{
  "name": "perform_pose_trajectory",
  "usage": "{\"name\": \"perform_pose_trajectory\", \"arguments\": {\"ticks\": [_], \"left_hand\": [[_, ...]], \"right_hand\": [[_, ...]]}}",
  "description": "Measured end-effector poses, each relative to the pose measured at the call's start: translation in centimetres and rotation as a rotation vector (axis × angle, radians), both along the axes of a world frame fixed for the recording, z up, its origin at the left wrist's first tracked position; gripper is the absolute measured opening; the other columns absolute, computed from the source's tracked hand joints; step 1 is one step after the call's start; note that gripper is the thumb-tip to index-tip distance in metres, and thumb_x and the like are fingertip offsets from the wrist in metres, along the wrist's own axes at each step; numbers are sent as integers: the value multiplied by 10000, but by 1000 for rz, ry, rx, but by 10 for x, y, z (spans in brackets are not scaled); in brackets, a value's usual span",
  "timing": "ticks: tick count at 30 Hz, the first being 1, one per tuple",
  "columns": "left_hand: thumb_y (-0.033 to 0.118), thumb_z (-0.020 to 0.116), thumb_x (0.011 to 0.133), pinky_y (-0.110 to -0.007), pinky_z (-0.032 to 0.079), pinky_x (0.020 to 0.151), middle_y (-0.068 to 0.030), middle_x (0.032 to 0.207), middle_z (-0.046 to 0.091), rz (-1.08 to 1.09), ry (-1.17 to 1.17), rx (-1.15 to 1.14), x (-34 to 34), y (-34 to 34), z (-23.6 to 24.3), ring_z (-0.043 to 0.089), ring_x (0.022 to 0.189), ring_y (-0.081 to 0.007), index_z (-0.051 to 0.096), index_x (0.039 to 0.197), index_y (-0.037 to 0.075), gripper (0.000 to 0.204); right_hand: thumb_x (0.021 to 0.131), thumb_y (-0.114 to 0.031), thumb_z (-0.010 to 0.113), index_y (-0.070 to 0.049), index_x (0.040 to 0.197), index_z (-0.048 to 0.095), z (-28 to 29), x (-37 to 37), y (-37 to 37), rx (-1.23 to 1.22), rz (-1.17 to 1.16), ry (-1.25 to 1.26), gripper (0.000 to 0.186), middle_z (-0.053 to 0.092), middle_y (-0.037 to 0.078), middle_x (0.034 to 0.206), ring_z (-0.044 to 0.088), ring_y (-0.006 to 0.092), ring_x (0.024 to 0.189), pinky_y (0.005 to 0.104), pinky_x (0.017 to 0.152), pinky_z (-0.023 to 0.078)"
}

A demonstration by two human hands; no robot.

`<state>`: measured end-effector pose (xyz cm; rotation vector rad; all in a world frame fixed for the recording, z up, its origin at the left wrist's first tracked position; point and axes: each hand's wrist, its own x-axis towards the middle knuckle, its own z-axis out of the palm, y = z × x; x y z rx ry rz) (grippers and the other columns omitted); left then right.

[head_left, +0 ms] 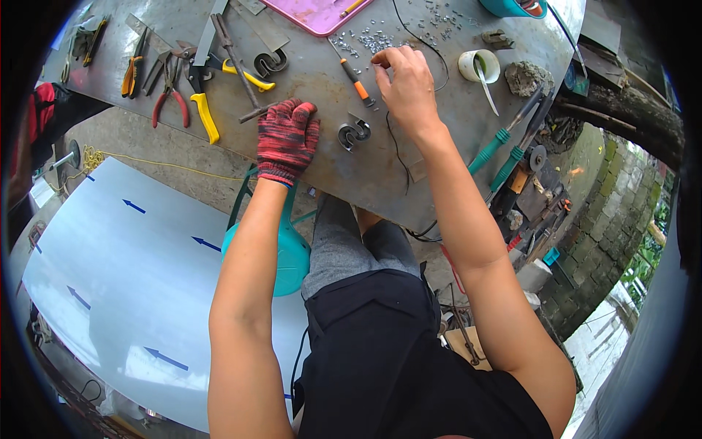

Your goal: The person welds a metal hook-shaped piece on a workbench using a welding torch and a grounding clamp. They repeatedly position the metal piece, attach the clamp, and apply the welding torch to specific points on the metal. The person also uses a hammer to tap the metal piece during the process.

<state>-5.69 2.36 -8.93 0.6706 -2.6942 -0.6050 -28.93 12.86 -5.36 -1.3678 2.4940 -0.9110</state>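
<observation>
My left hand point(287, 143), in a red and black knit glove, rests at the table's near edge with its fingers curled; what is inside them, if anything, is hidden. Just beyond its knuckles lies a rusty T-shaped metal tool point(235, 60), perhaps a hammer. My bare right hand point(406, 86) hovers by scattered small silver metal pieces point(371, 40). Thumb and forefinger are pinched together, and anything between them is too small to make out. Between my hands are a curled S-shaped metal piece point(355, 134) and an orange and black screwdriver point(357, 82).
Pliers with red handles point(171, 99), yellow-handled snips point(203, 110) and another curled piece point(270, 64) lie left. A pink tray point(322, 28) is at the back. Rightward stand a white cup point(468, 67), a stone point(528, 77) and green-handled cutters point(504, 161). A teal stool point(289, 256) is below.
</observation>
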Motion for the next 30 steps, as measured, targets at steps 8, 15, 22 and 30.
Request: {"name": "perform_pose_trajectory", "arguments": {"ticks": [8, 15, 22, 30], "left_hand": [[166, 738, 860, -510, 466, 911, -144, 1093, 653, -14, 29, 16, -1, -2, -2, 601, 1024, -376, 632, 1111, 116, 277], [162, 738, 852, -512, 463, 902, -141, 1078, 652, -17, 10, 32, -1, -2, 2, 601, 1019, -377, 624, 1110, 119, 286], [169, 740, 850, -517, 457, 916, -144, 1091, 656, -7, 6, 35, -1, -2, 2, 602, 1031, -380, 630, 1115, 124, 290], [177, 743, 851, -524, 463, 913, -152, 1083, 660, -5, 12, 47, -1, -2, 2, 612, 1021, -384, 634, 1115, 130, 289]], "right_hand": [[866, -68, 703, -67, 978, 738, -6, -18, -23, -1, -28, 14, 118, 668, 113, 956, 605, 316, 971, 431, 897, 501], [868, -81, 702, -67, 975, 744, -10, -19, -41, 52, -2, 2, 116, 669, 117, 970, 607, 321, 971, 429, 909, 503], [864, -103, 711, -82, 986, 750, -12, -18, -54, 57, 69, -15, 130, 664, 118, 979, 596, 322, 1012, 436, 933, 492], [860, -125, 723, -88, 1001, 753, -8, -23, -46, 124, 66, -2, 149, 672, 113, 973, 607, 312, 981, 422, 905, 500]]}}
